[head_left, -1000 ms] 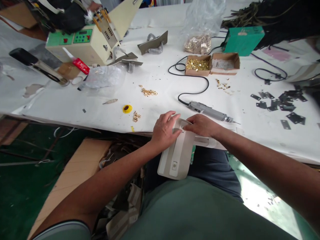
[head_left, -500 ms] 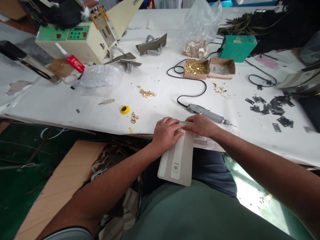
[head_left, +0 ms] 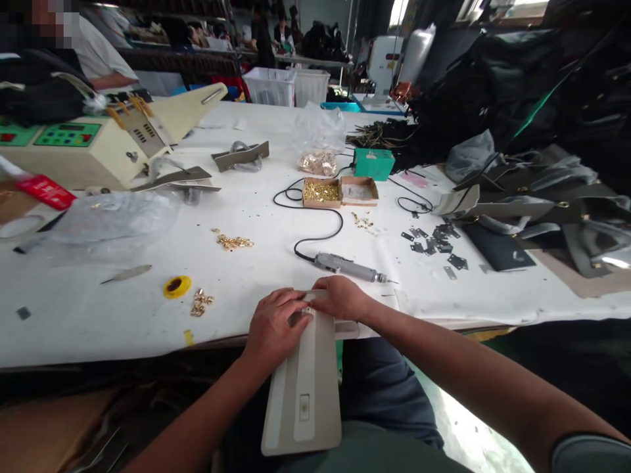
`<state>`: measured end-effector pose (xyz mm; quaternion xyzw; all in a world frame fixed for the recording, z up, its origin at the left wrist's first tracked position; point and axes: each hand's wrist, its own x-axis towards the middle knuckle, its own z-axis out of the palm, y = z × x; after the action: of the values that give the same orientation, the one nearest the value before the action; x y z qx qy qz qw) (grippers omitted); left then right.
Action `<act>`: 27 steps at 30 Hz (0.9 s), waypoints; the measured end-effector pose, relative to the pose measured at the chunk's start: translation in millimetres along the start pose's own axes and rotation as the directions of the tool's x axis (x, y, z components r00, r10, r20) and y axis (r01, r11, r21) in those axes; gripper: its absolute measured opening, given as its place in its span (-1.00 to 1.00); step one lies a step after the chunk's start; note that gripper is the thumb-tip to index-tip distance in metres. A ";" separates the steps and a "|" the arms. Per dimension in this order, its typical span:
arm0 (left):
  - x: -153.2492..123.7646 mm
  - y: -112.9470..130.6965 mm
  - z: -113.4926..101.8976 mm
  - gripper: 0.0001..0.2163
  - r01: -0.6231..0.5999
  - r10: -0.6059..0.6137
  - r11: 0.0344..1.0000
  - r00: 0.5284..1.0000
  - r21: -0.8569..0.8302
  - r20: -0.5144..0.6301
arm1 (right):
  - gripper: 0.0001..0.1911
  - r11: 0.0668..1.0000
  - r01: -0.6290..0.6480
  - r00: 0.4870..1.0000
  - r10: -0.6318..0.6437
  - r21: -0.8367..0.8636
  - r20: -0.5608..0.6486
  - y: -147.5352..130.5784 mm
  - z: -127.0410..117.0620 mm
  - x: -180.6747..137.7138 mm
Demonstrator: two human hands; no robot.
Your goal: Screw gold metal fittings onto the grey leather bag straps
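A flat beige panel [head_left: 325, 387] with rounded corners extends from the table's front edge down over my lap. A paler strip [head_left: 304, 368] runs along it, with a small rectangular cutout near the lower end. My left hand [head_left: 277, 323] grips the panel's upper end from the left, thumb and fingers around a small hole. On the upper right edge, my right hand [head_left: 341, 299] pinches the same end, its fingertips close to the left ones. Whether a small part sits under the fingertips cannot be seen. Just beyond lies a grey electric screwdriver [head_left: 351, 268], bit pointing right.
Gold fittings [head_left: 201, 303] lie beside a yellow ring-shaped item [head_left: 177, 286]. Farther back are a box of gold pieces [head_left: 321, 192] and a green box [head_left: 373, 164]. Dark metal plates [head_left: 434, 240] are scattered right. A cream machine [head_left: 98, 148] stands left; a person [head_left: 101, 49] is behind it.
My view has tilted up and swung right, showing more of the room and the bags at right. Both hands keep hold of the panel's upper end, with little change in grip.
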<state>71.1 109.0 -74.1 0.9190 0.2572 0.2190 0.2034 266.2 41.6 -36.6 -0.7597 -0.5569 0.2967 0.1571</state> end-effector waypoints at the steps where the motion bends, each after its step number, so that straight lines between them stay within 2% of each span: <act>1: 0.2 -0.5 -0.4 -0.86 0.005 -0.005 1.000 1.000 -0.004 0.006 | -0.68 0.999 0.026 0.999 -0.024 0.047 -0.044 4.3 -1.0 -2.4; 4: 0.7 -2.4 0.1 -0.86 0.030 -0.029 0.999 0.999 -0.022 0.013 | -0.72 0.980 0.101 0.966 -0.056 0.170 -0.252 27.8 -16.3 -9.3; 6: 1.1 -3.6 1.1 -0.87 0.047 -0.047 0.998 0.999 -0.036 0.012 | -0.75 0.978 0.076 0.921 0.006 0.194 -0.390 54.1 -36.7 -9.7; 10: 2.5 -5.0 1.2 -0.87 0.064 -0.064 0.997 0.998 -0.052 0.016 | -0.70 0.970 -0.194 0.814 0.243 0.148 -0.528 122.9 -83.4 4.7; 13: 2.4 -6.8 1.5 -0.86 0.067 -0.066 0.996 0.998 -0.056 0.016 | -0.66 0.934 -0.344 0.764 0.339 0.098 -0.549 166.6 -107.6 20.3; 17: 0.8 -9.4 4.3 -0.87 0.063 -0.064 0.996 0.998 -0.056 -0.007 | -0.64 0.921 -0.387 0.771 0.349 0.044 -0.532 193.4 -123.9 35.5; 22: 0.7 -8.8 4.8 -0.87 0.072 -0.072 0.995 0.997 -0.072 -0.004 | -0.59 0.921 -0.388 0.824 0.335 -0.025 -0.457 197.3 -134.8 49.4; 27: 1.7 -7.5 3.5 -0.87 0.086 -0.086 0.993 0.996 -0.085 0.007 | -0.64 0.902 -0.424 0.830 0.355 -0.075 -0.431 197.8 -138.7 58.0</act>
<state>71.4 114.9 -80.1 0.8979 0.2866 0.2193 0.2521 513.7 43.4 -57.8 -0.9126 -0.3676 0.1100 0.1410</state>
